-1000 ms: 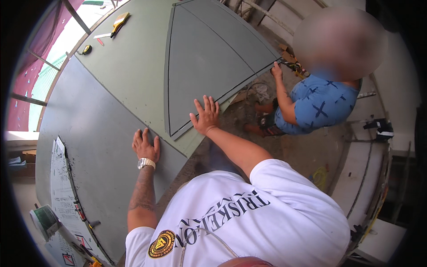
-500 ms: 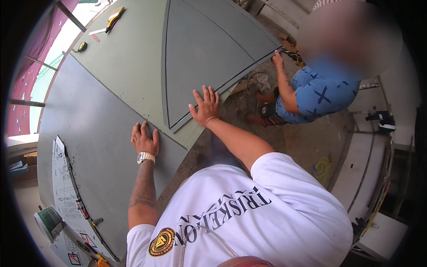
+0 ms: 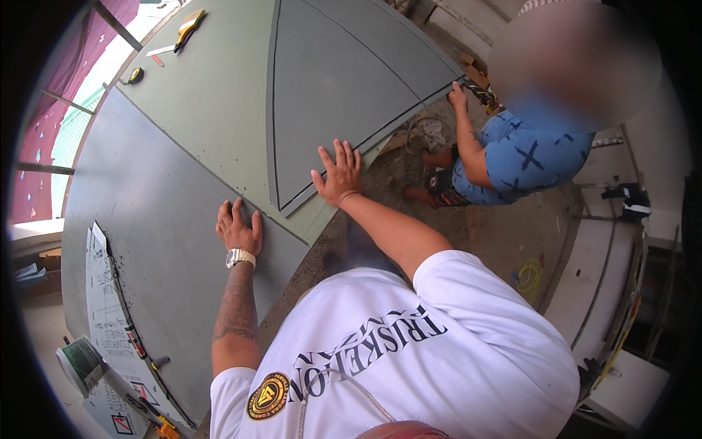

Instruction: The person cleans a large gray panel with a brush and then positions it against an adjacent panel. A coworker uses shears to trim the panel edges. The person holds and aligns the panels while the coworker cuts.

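Observation:
My left hand [image 3: 239, 228], a metal watch [image 3: 240, 257] at its wrist, rests with fingers spread on a large grey sheet [image 3: 168, 190] at the left. Flat and open, my right hand [image 3: 340, 175] presses on the near corner of a second grey panel [image 3: 344, 95], which has dark grooves along its edges. That panel lies over a pale green board [image 3: 212, 95]. At the panel's far right corner, a co-worker's hand [image 3: 457, 96] touches the edge beside a dark power tool [image 3: 480, 95], partly hidden.
A brush [image 3: 190, 28] and a tape measure [image 3: 136, 75] lie on the green board's far left. White printed offcut strips [image 3: 102, 285] and a tub [image 3: 79, 364] are at the lower left. The co-worker [image 3: 526, 154] stands at right; a yellow cord [image 3: 529, 276] lies on the floor.
Both my hands stay in place on the sheets. The co-worker and the power tool at the panel's corner have shifted only very slightly.

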A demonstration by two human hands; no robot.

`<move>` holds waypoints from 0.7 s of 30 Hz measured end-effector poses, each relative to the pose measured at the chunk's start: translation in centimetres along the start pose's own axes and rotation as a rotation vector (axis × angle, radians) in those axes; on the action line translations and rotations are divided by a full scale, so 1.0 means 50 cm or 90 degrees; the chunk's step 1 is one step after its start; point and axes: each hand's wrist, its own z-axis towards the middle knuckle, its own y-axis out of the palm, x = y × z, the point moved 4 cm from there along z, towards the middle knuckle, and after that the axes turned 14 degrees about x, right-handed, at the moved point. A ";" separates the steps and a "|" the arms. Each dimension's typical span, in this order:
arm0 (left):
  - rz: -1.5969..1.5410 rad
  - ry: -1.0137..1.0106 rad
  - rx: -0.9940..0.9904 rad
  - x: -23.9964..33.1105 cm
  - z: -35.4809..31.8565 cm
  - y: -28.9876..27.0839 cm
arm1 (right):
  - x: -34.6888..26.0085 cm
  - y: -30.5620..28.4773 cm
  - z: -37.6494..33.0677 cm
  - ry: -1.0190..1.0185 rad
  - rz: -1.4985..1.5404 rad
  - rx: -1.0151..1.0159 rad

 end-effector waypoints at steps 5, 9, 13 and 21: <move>0.001 0.001 0.002 -0.001 -0.002 0.001 | 0.000 -0.004 -0.001 0.001 0.004 0.004; 0.002 -0.001 0.007 0.001 0.000 0.000 | 0.000 -0.007 0.003 -0.002 0.006 0.011; -0.006 -0.001 0.014 0.005 0.003 -0.005 | 0.001 -0.007 0.006 -0.006 0.004 0.017; -0.003 -0.005 0.005 0.007 0.007 -0.003 | 0.004 -0.007 0.012 -0.009 0.012 0.024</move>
